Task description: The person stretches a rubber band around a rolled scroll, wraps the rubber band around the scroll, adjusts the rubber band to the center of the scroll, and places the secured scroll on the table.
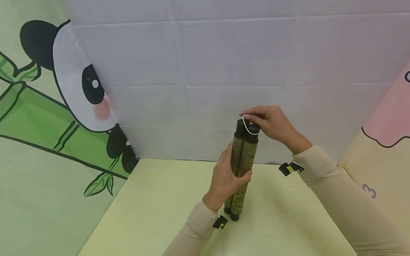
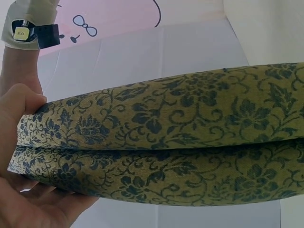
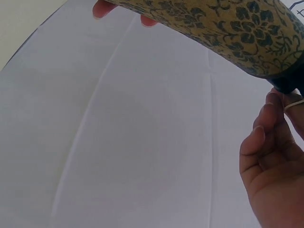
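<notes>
You had the pair of patterned tubes (image 1: 246, 161) in your left hand (image 1: 224, 181), its fingers and thumb wrapped round both near the middle of their length. They lay side by side, touching, tilted a little off upright over the pale table (image 1: 166, 202), with their black end caps (image 1: 252, 138) uppermost. Your right hand (image 1: 272, 122) was at that top end, thumb and forefinger closed narrowly on a thin white loop (image 1: 245, 126) — the loop ran down across the front of the nearer cap. Its far side was hidden, so I could not tell whether it circled both caps.

The step in hand looked to be handling that loop at the tube ends, either fitting it round or easing it off; this moment alone did not settle which. Either way, the next move seemed to call for a steady left hold, caps kept level with each other, while your right fingertips guided the loop evenly past the rims — a one-sided pull could have let it snap free or made one tube slide against its neighbour.
</notes>
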A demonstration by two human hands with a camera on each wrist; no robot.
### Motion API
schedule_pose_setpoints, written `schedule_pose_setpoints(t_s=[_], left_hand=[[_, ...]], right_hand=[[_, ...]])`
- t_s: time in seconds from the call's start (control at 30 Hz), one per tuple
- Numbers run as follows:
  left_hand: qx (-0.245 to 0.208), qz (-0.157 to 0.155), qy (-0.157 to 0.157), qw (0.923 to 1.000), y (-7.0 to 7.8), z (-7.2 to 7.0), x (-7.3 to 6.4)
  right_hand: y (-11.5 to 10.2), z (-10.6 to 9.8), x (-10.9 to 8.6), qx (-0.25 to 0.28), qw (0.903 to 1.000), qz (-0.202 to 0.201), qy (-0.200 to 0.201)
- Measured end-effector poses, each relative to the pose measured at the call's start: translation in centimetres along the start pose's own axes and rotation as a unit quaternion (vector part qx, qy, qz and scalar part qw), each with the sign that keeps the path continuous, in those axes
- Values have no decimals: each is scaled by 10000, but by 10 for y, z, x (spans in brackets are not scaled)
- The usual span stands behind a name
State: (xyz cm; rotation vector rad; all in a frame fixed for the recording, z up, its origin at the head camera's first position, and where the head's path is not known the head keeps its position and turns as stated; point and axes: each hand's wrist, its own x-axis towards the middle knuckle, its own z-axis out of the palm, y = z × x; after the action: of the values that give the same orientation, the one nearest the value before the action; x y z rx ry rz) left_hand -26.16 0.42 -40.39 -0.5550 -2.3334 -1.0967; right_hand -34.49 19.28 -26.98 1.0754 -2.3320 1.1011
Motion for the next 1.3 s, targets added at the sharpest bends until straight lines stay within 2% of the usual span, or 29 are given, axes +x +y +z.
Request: schedule_pose_setpoints(t_s=[0.13,0.23,0.33,0.7,0.97,1.1,1.3], left_hand=[[-31,95,-29,9999,0,-1,-1],[-93,202,-86,9997,1,-1,-1],[-127,270,-146,9994,3,-2,-3],[-237,378,-303,9985,7,-5,-6],[-268,466,-353,9979,8,-7,-10],[-328,543,-371,9973,7,-7,-11],[-339,623,-349,9969,7,-6,-13]], right_hand=[[2,-4,2,635,9966,441,-279],[1,-6,2,1179,9887,822,-420],[-3,-9,1,1478,9815,1065,-579],[-16,-13,5,1814,9677,1381,-1072],[-30,-14,10,1642,9657,1532,-1303],[-32,-15,11,1718,9592,1687,-1483],[-32,-17,14,1858,9497,1700,-1859]])
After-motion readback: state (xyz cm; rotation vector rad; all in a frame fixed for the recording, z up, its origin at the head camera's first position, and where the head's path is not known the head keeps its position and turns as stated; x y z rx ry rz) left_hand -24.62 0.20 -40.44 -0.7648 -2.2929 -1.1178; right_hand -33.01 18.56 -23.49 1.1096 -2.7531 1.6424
